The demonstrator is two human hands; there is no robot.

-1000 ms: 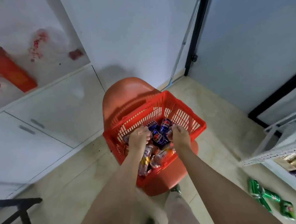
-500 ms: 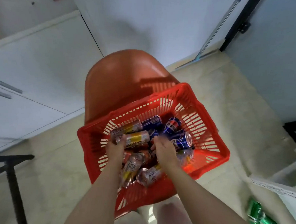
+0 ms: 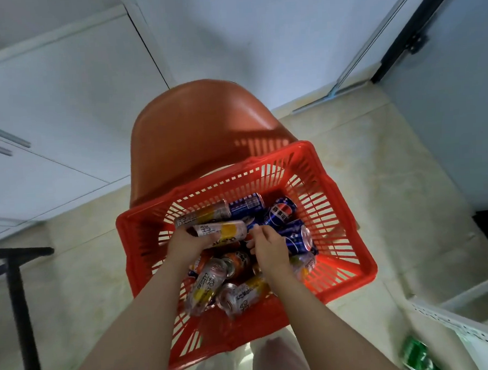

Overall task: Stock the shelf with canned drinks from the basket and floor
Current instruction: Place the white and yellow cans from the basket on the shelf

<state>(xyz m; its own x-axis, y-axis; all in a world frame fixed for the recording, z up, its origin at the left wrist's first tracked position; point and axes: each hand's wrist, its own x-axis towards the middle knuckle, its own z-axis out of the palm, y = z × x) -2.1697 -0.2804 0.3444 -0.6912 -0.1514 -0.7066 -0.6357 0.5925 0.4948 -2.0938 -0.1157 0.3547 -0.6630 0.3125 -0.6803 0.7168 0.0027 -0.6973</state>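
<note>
— Where are the cans held?
— In the basket [image 3: 351, 252]. A white can [image 3: 225, 231] is clasped by the left hand [image 3: 185, 244]; nothing is gripped by the right hand [image 3: 268, 247], fingers curled.
— A blue can [image 3: 298, 237] should be wrapped fully before lifting.

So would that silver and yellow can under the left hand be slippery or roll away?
The silver and yellow can looks smooth, so possibly slippery. Lying on its side atop other cans, it might roll if nudged. The left hand wraps it.
</note>
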